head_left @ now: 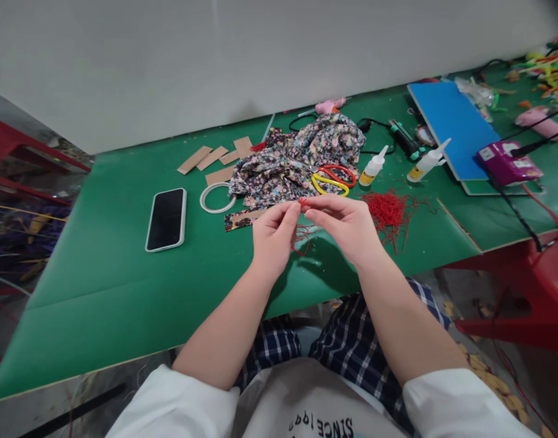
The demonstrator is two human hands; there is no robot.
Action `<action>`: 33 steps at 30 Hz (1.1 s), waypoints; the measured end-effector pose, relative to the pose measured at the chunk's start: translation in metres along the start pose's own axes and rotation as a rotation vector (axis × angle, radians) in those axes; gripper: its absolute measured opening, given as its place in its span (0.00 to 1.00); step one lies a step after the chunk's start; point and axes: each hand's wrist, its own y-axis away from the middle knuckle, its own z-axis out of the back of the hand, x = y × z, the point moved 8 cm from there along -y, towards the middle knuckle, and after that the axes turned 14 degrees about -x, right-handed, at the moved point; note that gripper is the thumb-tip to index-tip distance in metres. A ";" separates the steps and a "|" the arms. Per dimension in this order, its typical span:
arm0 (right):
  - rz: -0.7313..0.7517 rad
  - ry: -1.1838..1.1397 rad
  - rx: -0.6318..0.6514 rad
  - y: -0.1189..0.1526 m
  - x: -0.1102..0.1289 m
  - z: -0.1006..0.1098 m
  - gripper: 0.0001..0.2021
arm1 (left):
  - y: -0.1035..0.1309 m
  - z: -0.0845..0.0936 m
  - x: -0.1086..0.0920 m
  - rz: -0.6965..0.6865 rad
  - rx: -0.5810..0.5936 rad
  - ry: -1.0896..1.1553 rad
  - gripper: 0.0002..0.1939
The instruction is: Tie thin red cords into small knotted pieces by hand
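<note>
My left hand (275,232) and my right hand (345,224) meet over the table, fingertips pinched close together on red thread (301,240). Loose strands of it hang below the fingers onto the green surface. What exactly sits between the fingertips is mostly covered. A pile of cut red threads (388,213) lies just right of my right hand. Beyond my hands rest scissors (331,179) with one red and one yellow handle, on crumpled floral cloth (301,155). Beside my left hand is a cardboard strip partly covered in floral cloth (242,219).
Left on the green table (124,304) are a phone (166,219), a roll of white tape (217,198) and several cardboard pieces (196,159). To the right stand two glue bottles (372,167), a blue board (456,131) and a purple box with cables (507,164).
</note>
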 end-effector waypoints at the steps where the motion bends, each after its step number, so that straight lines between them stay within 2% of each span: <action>1: 0.028 0.004 -0.022 0.000 0.001 0.001 0.07 | 0.000 0.001 -0.002 -0.024 -0.010 -0.021 0.16; 6: 0.127 0.053 -0.108 0.000 0.004 0.006 0.05 | 0.003 0.004 -0.012 -0.160 -0.056 -0.158 0.16; 13: 0.085 0.021 -0.097 0.000 0.004 0.006 0.03 | 0.005 0.001 -0.021 -0.258 -0.029 -0.240 0.13; 16: 0.066 0.006 -0.085 -0.001 0.004 0.005 0.02 | 0.006 0.000 -0.020 -0.241 -0.019 -0.225 0.12; 23: -0.060 -0.119 -0.064 -0.002 -0.005 0.003 0.04 | 0.003 0.000 -0.009 -0.103 0.028 -0.085 0.11; 33: -0.110 -0.133 0.045 -0.001 -0.009 0.003 0.07 | 0.003 -0.005 -0.009 -0.048 0.118 -0.031 0.13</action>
